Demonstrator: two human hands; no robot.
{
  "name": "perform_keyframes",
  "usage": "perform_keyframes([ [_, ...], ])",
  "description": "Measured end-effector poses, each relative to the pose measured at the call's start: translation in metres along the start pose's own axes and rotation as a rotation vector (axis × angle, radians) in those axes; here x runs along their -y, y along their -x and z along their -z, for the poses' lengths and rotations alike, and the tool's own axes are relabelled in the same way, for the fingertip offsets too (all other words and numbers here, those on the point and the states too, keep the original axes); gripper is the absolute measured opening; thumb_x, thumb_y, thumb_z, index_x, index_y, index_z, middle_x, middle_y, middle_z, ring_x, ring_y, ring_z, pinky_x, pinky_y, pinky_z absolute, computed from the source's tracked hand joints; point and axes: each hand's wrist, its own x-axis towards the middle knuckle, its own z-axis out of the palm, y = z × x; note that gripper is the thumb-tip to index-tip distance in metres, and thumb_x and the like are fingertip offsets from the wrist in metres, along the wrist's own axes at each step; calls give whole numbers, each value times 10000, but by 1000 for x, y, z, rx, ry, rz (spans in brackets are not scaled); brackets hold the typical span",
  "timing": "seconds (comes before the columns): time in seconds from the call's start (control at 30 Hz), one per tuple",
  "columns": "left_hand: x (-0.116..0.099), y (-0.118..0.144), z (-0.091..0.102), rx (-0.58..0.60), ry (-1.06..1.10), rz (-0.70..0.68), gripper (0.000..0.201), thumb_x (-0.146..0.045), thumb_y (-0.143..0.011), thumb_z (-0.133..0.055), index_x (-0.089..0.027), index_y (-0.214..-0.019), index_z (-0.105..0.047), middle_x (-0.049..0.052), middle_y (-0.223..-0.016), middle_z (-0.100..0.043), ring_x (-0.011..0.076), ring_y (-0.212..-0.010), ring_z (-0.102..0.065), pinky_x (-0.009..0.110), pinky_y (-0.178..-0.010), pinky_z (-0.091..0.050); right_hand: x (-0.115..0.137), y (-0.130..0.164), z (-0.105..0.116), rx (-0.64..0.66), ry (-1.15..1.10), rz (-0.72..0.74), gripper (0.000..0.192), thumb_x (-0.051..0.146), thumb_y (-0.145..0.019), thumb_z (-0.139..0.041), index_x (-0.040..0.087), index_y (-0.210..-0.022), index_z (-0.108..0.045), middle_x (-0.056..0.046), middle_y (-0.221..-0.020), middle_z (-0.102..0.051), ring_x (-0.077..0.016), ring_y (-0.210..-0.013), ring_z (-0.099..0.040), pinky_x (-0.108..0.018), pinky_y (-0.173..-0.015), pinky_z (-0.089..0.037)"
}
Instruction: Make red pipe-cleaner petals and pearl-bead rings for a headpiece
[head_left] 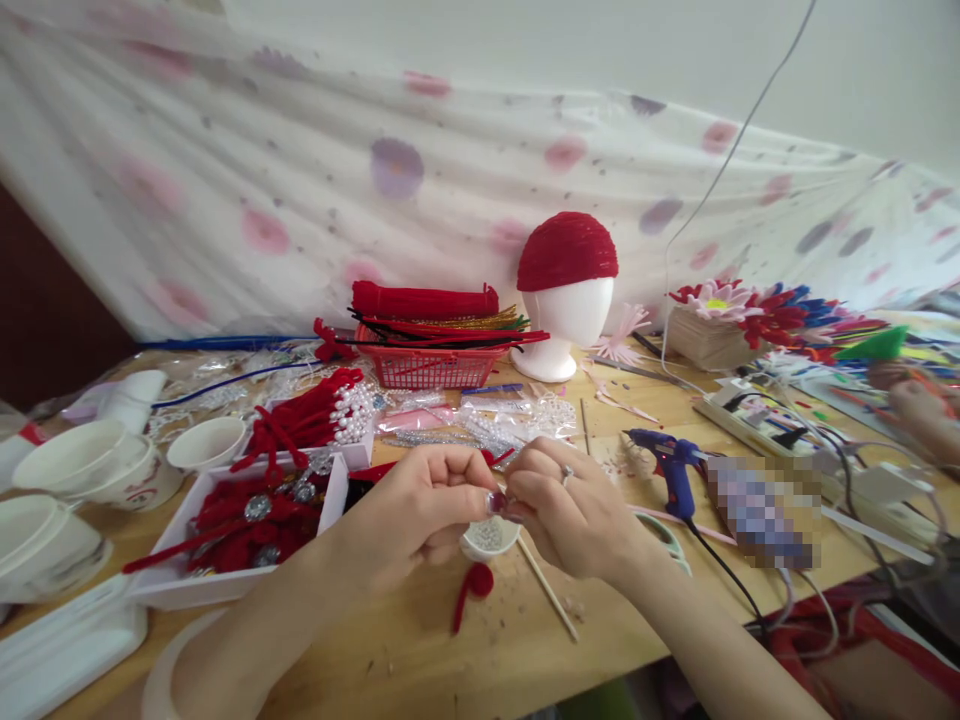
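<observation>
Over the middle of the wooden table (420, 650), both hands meet fingertip to fingertip. The left hand (420, 505) is curled closed, thumb and forefinger pinched together on something tiny; the right hand (570, 505), with a ring on one finger, is closed in the same way, its fingertips touching the left's. What they pinch between them is too small to make out, though a bit of red shows just above the fingers. Directly beneath the hands sits a small white dish of beads (489, 538), and just in front of it lies a short red pipe cleaner (471, 590) with a curled end. A thin wooden stick (547, 588) lies slanted beside the dish, under the right hand.

To the left stands a white tray (187, 585) full of red flower pieces with shiny centres, and beyond that a stack of paper bowls (82, 465). Behind the hands are clear packets of pearl beads (517, 415), a red basket (431, 365) piled with red pipe cleaners, and a white foam head (566, 325) wearing a red cap. To the right a blue glue gun (671, 465) rests on the table, its cord trailing toward the near edge, with a bundle of coloured flowers (757, 310) farther back.
</observation>
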Motion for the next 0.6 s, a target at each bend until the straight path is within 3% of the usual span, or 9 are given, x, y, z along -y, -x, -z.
perform_keyframes([
  [0.1, -2, 3, -2, -36, -140, -118, 164, -288, -687, -670, -218, -676, -523, -124, -430, -379, 39, -338, -237, 185, -339, -173, 3, -2, 2, 61, -53, -111, 186, 154, -1010, -332, 222, -872, -436, -7, -667, -554, -170, -567, -466, -290, -518, -368],
  [0.27, 4, 11, -1, -182, -587, -352, 137, -244, -828, -583, -209, -708, -526, -94, -548, -324, 73, -468, -280, 211, -437, -210, 13, -12, 13, 305, -241, -489, 232, 207, -988, -330, 227, -770, -408, 7, -655, -507, -148, -563, -471, -272, -527, -367],
  [0.37, 13, 10, 2, -160, -950, -590, 171, -161, -834, -549, -202, -669, -531, -73, -565, -361, 88, -501, -337, 242, -486, -243, 14, -17, 20, 417, -512, -758, 303, 276, -994, -356, 232, -696, -387, 40, -594, -455, -121, -504, -454, -241, -482, -360],
  [0.43, 17, 9, 2, -137, -1062, -706, 184, -134, -826, -540, -198, -654, -533, -67, -562, -382, 92, -510, -361, 254, -514, -265, 11, -14, 21, 477, -699, -869, 382, 333, -1027, -334, 228, -665, -400, 52, -540, -439, -110, -459, -449, -233, -461, -378],
  [0.5, 18, 8, 2, -144, -975, -644, 165, -157, -848, -537, -201, -689, -546, -82, -542, -338, 86, -482, -320, 247, -492, -249, 7, -7, 21, 383, -691, -828, 427, 395, -1060, -298, 215, -716, -476, 32, -575, -510, -125, -506, -514, -252, -514, -435],
  [0.6, 12, 8, -1, -135, -644, -386, 104, -241, -858, -567, -201, -763, -552, -100, -541, -304, 80, -468, -268, 226, -446, -207, -1, 6, 16, 66, -362, -423, 408, 508, -1054, -321, 186, -1022, -570, -84, -902, -643, -216, -808, -624, -356, -706, -508],
])
